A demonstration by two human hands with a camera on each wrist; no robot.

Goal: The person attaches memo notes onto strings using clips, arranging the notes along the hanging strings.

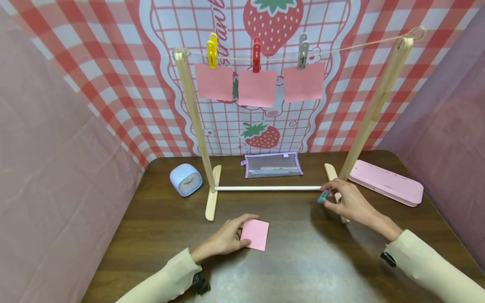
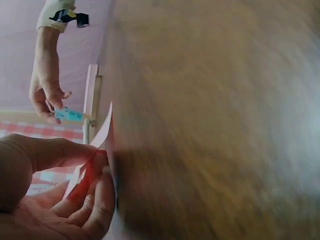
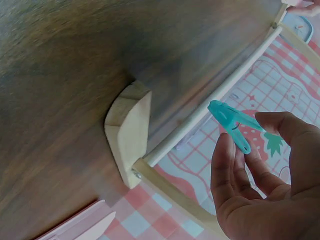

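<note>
A pink square paper (image 1: pixel 255 235) is pinched at its left edge between the thumb and fingers of my left hand (image 1: pixel 227 237), just above the table. In the left wrist view the paper (image 2: pixel 104 131) bends a little. My right hand (image 1: pixel 350 202) holds a teal clothespin (image 1: pixel 323 196) by its handle ends, beside the right foot of a wooden stand. The right wrist view shows the clothespin (image 3: pixel 231 122) with thumb on one handle and fingers on the other. Three pink papers hang from a string under a yellow clothespin (image 1: pixel 212 51), a red clothespin (image 1: pixel 256 55) and a grey clothespin (image 1: pixel 303 52).
The stand has two tall posts (image 1: pixel 195 122) joined low by a white rod (image 1: pixel 269 188). A blue clock (image 1: pixel 185 180) sits left of it, a purple-edged mesh pouch (image 1: pixel 273 165) behind the rod, and a pink case (image 1: pixel 386 183) at the right. A checked strawberry cloth hangs behind.
</note>
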